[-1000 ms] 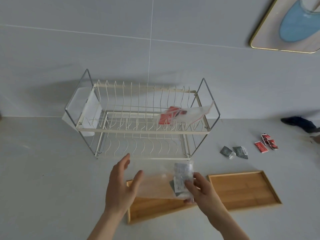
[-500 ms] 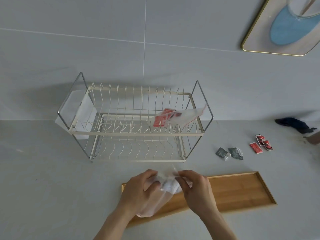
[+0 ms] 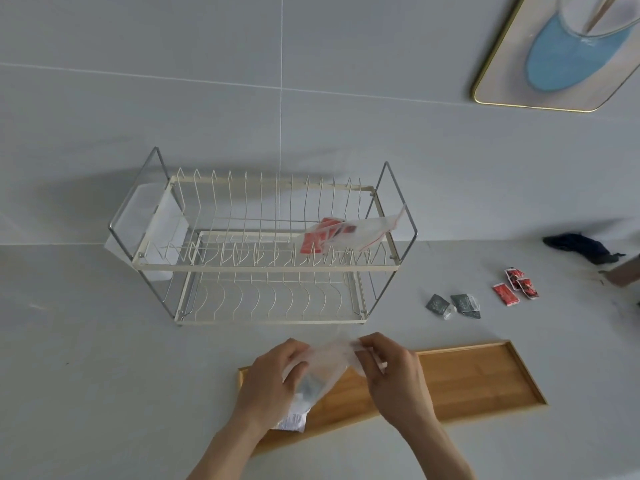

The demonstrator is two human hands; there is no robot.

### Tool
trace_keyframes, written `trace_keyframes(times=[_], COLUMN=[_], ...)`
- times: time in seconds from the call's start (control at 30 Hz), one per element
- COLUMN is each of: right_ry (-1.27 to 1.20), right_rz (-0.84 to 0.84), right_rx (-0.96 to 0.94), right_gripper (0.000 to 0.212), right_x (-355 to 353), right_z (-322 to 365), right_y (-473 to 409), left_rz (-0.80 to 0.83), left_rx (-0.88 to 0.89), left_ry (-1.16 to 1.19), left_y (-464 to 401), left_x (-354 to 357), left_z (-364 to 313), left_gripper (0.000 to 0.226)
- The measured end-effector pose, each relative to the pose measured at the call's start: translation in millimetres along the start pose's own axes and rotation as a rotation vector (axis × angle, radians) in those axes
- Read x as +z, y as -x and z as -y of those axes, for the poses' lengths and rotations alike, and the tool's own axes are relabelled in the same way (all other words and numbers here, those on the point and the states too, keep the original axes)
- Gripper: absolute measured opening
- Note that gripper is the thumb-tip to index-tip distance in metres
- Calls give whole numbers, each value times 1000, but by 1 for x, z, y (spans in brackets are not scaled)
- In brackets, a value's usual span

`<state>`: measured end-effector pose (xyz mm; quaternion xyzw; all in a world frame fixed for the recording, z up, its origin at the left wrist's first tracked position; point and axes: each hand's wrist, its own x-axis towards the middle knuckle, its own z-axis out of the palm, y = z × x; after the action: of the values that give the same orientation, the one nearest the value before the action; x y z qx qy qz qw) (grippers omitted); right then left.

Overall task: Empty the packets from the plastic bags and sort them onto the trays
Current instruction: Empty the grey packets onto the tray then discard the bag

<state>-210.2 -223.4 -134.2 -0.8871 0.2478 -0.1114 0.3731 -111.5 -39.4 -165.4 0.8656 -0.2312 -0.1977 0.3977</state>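
Note:
Both hands hold a clear plastic bag above the left wooden tray. My left hand grips the bag's body, and my right hand pinches its top edge. Grey and white packets sit in the bag's lower end beside my left palm. A second wooden tray lies to the right, touching the first. Another plastic bag with red packets rests on the upper tier of the dish rack.
Loose grey packets and red packets lie on the counter right of the rack. A dark cloth and part of another person's hand are at the far right edge. A framed picture hangs on the wall.
My hands came together on the bag. It went from spread flat to bunched and tilted, with the packets sliding down to its lower end by my left palm.

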Motion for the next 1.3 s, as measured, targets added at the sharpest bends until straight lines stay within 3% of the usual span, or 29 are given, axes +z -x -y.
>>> trace_keyframes(times=[0.27,0.43,1.03,1.2,1.27,1.3], right_ry=[67,164,235,122,-75,-215], right_rz=[54,-85,-131,-175,-129,-117], right_rx=[-49,-137,-271,-120,52,146], right_gripper=[14,16,15,19,21,21], right_x=[-22,-34,-50,-50,-47,-46], right_z=[1,3,20,15,12,12], right_y=[-4,-9,-8,-10,-10,-11], left_rz=[21,15,-5,-172,-207,-190], left_rx=[-57,-48,-53,-75,-142,-194], left_ry=[-63,-29,6,124,319,464], left_y=[-2,-3,-1,-5,-4,-2], left_x=[12,22,18,21,17,12], left_z=[14,10,4,4,4,3], left_gripper=[16,16,18,9,4,16])
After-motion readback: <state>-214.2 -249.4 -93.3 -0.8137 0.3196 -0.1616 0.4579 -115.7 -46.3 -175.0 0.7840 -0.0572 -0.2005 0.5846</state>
